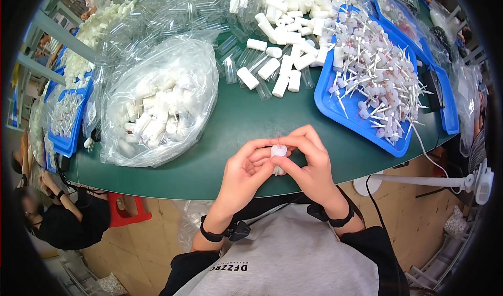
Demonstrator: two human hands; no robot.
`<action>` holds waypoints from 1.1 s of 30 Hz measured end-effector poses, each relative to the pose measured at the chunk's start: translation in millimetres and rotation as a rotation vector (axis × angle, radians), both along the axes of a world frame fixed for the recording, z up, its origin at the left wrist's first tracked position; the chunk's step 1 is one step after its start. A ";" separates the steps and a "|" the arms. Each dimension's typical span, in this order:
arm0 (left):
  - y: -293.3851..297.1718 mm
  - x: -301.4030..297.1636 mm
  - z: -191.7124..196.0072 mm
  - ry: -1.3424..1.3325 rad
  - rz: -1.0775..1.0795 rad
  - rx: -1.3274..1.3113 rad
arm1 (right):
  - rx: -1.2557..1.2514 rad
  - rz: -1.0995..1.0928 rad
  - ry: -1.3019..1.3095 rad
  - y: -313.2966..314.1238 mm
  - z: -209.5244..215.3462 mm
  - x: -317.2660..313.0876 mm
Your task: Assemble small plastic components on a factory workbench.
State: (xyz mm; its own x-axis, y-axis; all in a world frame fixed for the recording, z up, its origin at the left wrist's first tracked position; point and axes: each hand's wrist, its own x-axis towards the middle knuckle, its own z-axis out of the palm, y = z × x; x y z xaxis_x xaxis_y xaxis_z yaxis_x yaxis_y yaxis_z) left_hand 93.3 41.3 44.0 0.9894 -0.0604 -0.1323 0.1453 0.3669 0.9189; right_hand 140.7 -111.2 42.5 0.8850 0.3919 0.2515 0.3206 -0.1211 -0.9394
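Above the table's front edge, my left hand (245,166) and my right hand (310,159) meet around a small white round-headed piece (279,150). Fine reddish wire or thread stands up from its top between my fingertips. Both hands are closed on this piece, thumbs in front and index fingers behind. Its lower part is mostly hidden by my fingers. Similar pieces with thin white stems (374,78) lie heaped in a blue tray (326,98) to the right of my hands.
On the green table (251,118), a clear plastic bag (204,99) holds white pieces at the left. White cylinders (280,85) and clear tubes (178,13) are piled farther back. A white fan (482,183) stands at right; a co-worker (68,217) sits at left near a red stool (140,209).
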 end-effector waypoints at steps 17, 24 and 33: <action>-0.7 -1.4 -2.3 -0.004 0.050 -0.044 | 0.224 0.129 0.296 -1.7 2.0 2.2; -3.1 -0.1 1.6 -0.035 0.035 0.019 | 0.223 0.115 0.275 -4.4 0.8 2.4; -0.3 -0.3 -3.9 -0.091 0.027 -0.001 | 0.146 0.141 0.117 -3.5 -1.8 3.7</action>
